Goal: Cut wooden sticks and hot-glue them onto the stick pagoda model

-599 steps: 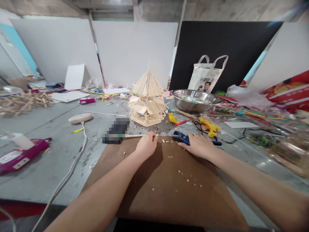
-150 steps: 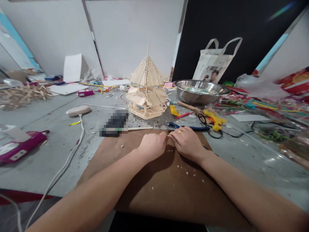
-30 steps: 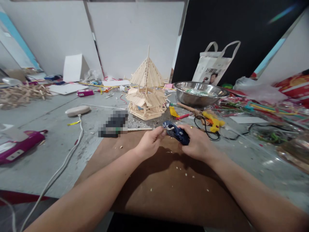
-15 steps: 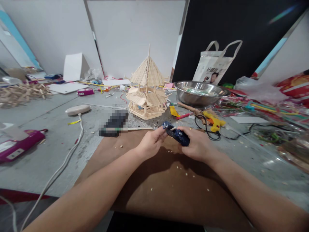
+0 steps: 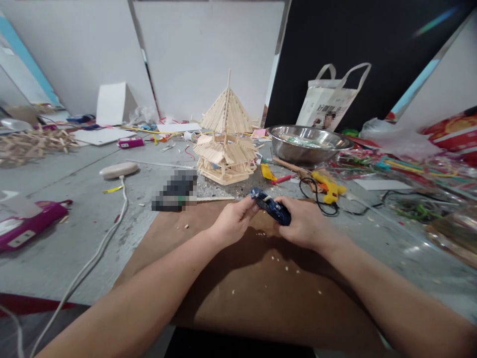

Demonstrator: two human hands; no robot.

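Note:
My right hand (image 5: pixel 303 221) is wrapped round a dark blue hand tool (image 5: pixel 276 210), whose exact kind I cannot make out. The tool slants up toward the left, and a short pale piece shows along its upper side. At its far end my left hand (image 5: pixel 233 219) is closed, thumb and fingers pinched together. What those fingers hold is hidden. Both hands are above a brown board (image 5: pixel 208 263) scattered with small pale wood chips (image 5: pixel 286 268). Just beyond them stands a pagoda model (image 5: pixel 225 134) built of thin wooden sticks, with two tiered roofs.
A blurred-out dark object (image 5: pixel 175 190) lies left of the hands, near a white charger (image 5: pixel 119 170) with a cable. To the right are a yellow glue gun (image 5: pixel 328 188) and a steel bowl (image 5: pixel 309 154). A pile of sticks (image 5: pixel 37 144) lies far left.
The view has shifted very slightly. Both hands and the blue tool keep nearly the same place and grip.

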